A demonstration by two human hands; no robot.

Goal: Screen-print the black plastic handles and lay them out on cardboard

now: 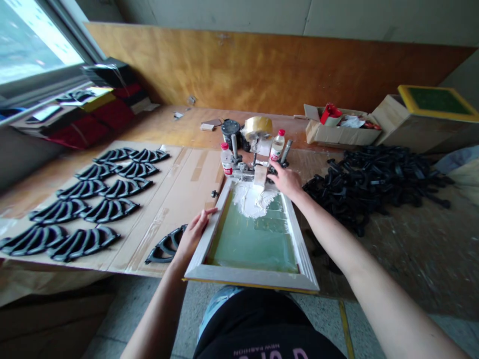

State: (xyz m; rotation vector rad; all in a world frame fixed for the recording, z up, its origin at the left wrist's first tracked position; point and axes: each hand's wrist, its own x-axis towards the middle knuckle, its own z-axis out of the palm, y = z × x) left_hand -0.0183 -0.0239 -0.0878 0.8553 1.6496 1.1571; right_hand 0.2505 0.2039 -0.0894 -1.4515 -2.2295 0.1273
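Observation:
A screen-printing frame (204, 271) with pale wooden sides and green mesh lies in front of me, hinged at its far end to a metal clamp (243, 169). White ink (252, 199) is smeared over the far part of the mesh. My left hand (194, 232) grips the frame's left side, fingers curled over the edge. My right hand (284, 179) is at the far end, closed on a small wooden squeegee (261, 174) standing in the ink. A black curved plastic part (164, 247) lies just left of the frame.
Rows of black curved parts (86, 199) lie on cardboard at the left. A heap of black parts (374, 179) sits at the right. Two small bottles (226, 158) (277, 144), a tape roll (257, 127), a black container (230, 130) and cardboard boxes (337, 132) stand behind.

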